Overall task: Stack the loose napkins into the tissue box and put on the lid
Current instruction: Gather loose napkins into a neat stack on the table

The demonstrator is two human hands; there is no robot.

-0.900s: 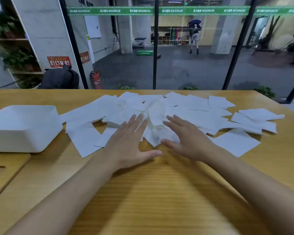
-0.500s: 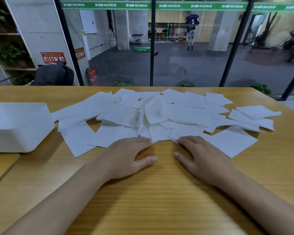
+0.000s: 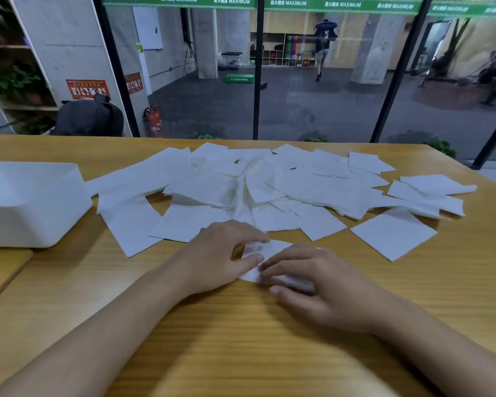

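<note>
Hands came back off the pile (image 3: pixel 284 187). Left hand (image 3: pixel 224 253) and right hand (image 3: pixel 324 285) now both pinch one napkin (image 3: pixel 272 247) at its near edge. First sheet picked, I'd say. Tissue box (image 3: pixel 32 219) sits left, open, looks empty; lid (image 3: pixel 0 270) off.

Soft, even indoor light in a wide-angle view, with motion blur at the centre.

The desk (image 3: pixel 269 339) is lit from above, with a pale sheen at 6 o'clock and faint, soft shadows under the forearms and beside the white box (image 3: pixel 32 202) at 9 o'clock. The loose napkins (image 3: pixel 298 190) are bright and nearly washed out. The left hand (image 3: pixel 221 253), the right hand (image 3: pixel 321 285) and the napkin (image 3: pixel 258 253) they pinch are smeared by motion. The hall behind the glass at 12 o'clock is dimmer and grainy. The outer window posts (image 3: pixel 399 67) splay outward at the top, and the desk's far edge bows.
</note>
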